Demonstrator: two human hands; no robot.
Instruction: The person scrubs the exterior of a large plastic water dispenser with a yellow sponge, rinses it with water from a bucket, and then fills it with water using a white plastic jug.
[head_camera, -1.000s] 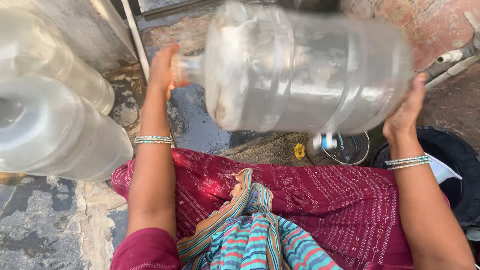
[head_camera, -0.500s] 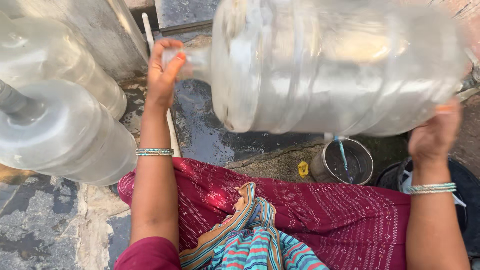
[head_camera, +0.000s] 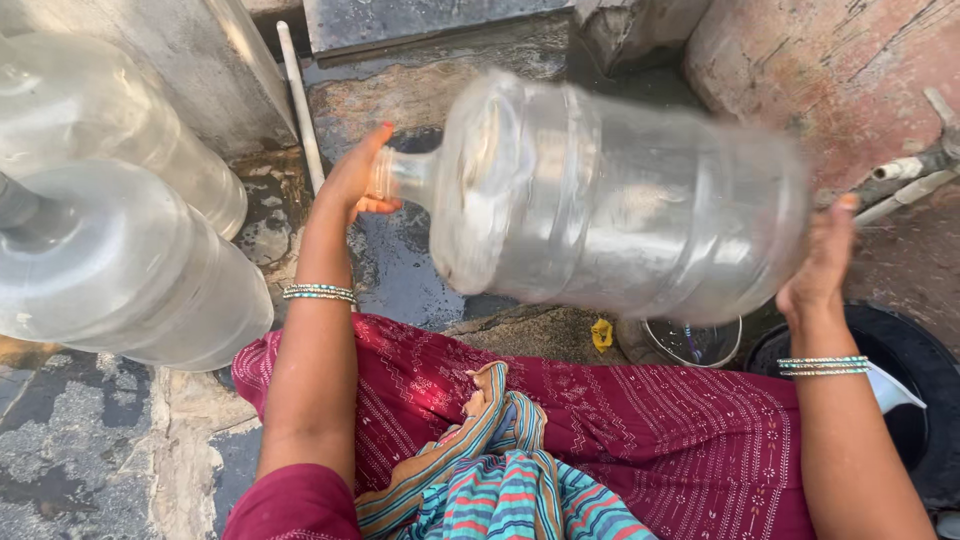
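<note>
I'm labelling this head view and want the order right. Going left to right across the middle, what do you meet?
Stacked clear jugs → white pipe → left hand on the neck → big clear jug held sideways → right hand at its base.

A large clear plastic water jug (head_camera: 620, 200) lies on its side in mid-air above the lap, its narrow neck pointing left, its ribbed body blurred, with water inside.
</note>
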